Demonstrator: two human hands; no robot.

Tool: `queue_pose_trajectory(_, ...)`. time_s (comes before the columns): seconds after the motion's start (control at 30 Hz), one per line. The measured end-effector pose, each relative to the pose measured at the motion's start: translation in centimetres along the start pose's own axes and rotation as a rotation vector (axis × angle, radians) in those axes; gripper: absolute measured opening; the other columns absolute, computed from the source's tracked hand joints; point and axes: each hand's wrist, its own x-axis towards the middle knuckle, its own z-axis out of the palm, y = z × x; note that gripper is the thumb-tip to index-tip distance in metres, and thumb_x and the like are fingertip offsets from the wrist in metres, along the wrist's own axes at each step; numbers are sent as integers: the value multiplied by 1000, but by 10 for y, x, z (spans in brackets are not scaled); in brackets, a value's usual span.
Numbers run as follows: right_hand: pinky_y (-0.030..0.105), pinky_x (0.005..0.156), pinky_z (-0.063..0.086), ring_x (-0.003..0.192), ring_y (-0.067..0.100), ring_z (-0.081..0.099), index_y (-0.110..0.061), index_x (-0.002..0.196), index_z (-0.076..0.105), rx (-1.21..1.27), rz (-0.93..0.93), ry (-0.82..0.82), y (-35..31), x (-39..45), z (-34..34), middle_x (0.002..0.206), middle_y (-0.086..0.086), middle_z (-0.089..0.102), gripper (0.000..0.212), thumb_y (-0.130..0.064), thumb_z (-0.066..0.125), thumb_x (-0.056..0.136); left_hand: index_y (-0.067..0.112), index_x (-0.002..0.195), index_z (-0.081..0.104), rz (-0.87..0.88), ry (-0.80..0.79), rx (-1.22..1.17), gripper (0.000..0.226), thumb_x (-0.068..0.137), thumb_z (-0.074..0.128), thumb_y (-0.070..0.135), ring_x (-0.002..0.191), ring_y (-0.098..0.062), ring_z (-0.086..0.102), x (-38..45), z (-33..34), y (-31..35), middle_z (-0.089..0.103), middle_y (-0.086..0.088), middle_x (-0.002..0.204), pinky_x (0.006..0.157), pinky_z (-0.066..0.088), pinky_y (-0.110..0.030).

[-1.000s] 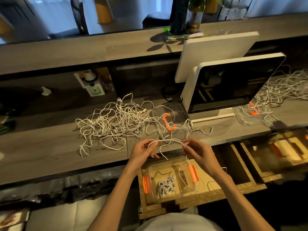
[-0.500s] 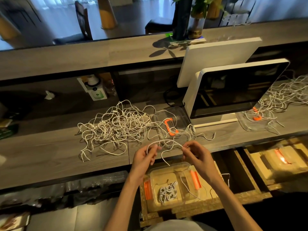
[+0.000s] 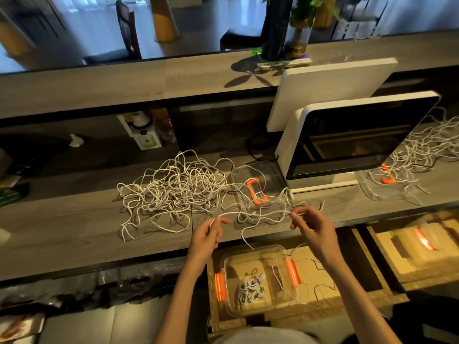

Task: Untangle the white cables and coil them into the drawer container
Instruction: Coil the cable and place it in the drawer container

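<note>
From the head view, you look down at a long grey wooden desk (image 3: 74, 227) with an open drawer (image 3: 323, 306) below its near edge.

Your left hand (image 3: 207, 238) is raised over the near edge of the desk, its thumb and fingers pinching one white cable (image 3: 253, 213). Your right hand (image 3: 311, 228) is to the right of it at about the same height, pinching the same cable between thumb and fingertips, with the other fingers loosely curled. The cable runs almost straight between the two hands, and a loose length of it hangs from that stretch toward the drawer.

Beyond your hands, a large tangle of white cables (image 3: 173, 189) lies spread on the desk, left of centre. Its right side runs over a clear lid with an orange clip (image 3: 257, 191) that lies flat on the desk.

In the drawer, just near your hands, sits a clear container (image 3: 231, 309) with orange latches on its left and right sides. A small bundle of coiled white cable (image 3: 250, 289) lies on its floor. A loose strand loops over the container's right side.

On the right of the desk stands a white-framed monitor (image 3: 352, 140). Right of it, a second cable tangle (image 3: 427, 150) lies over another clear lid (image 3: 380, 187). A second drawer (image 3: 417, 247) is open at the far right. On the raised shelf beyond the desk stands a potted plant (image 3: 298, 28).
</note>
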Motion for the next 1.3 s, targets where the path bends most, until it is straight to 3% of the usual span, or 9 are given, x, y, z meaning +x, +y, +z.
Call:
queue_pose_trajectory(0.1,23,73,57,79,13,71,-16,106,69,18,26,-60,2,-5,5,85,3,72,9,-17,66,97,13,130,62,-134,23,-339,32,105,46,24,57,-4,39,1,3,8,47,5,68,48,34,-18)
queue_pose_trajectory(0.27,34,68,57,78,19,71,-26,111,72,-3,53,-213,12,-21,17,90,3,73,20,-33,67,93,18,133,65,-114,88,-539,38,106,43,31,68,-6,49,6,1,9,62,-4,86,48,35,-16)
queue_pose_trajectory(0.4,19,62,50,75,13,70,-25,108,73,-6,107,-329,17,-31,19,86,-2,74,14,-26,68,94,15,120,72,-98,190,-558,37,107,41,31,102,-17,67,8,4,8,73,-8,113,88,51,-30)
queue_pose_trajectory(0.47,19,61,48,77,17,70,-26,110,73,-21,129,-433,16,-35,19,88,3,75,19,-34,67,94,5,122,66,-93,194,-603,39,108,39,28,111,-27,68,9,5,8,71,-17,118,97,52,-38)
queue_pose_trajectory(0.57,25,60,50,82,17,71,-25,110,75,-64,152,-564,13,-36,20,92,-2,75,20,-35,67,95,2,121,64,-146,183,-682,39,108,38,27,89,-26,72,11,9,7,72,-15,95,84,57,-38)
queue_pose_trajectory(0.73,21,71,53,82,15,71,-14,108,74,16,147,-663,1,-31,27,95,2,75,14,-22,65,100,10,103,69,-218,127,-429,34,108,41,29,66,-10,52,13,17,5,61,0,79,59,38,-21)
queue_pose_trajectory(0.93,27,75,55,87,26,70,-16,107,74,73,118,-464,-8,-17,46,93,5,75,14,-24,67,98,9,101,72,-358,-185,-67,45,108,39,40,69,-11,56,3,30,12,65,-3,82,60,41,-21)
queue_pose_trajectory(1.07,19,73,53,83,8,72,-22,101,74,-21,102,-281,-9,-6,49,89,-3,77,8,-25,67,98,12,91,72,-384,-411,-84,63,105,30,57,66,-8,55,-5,30,24,65,0,76,60,39,-20)
queue_pose_trajectory(1.3,12,67,49,79,0,68,-38,97,70,-206,18,-234,-7,6,42,84,-23,74,7,-30,69,96,17,91,68,-264,-604,-53,35,101,46,42,66,-6,48,-8,24,27,60,1,79,58,37,-15)
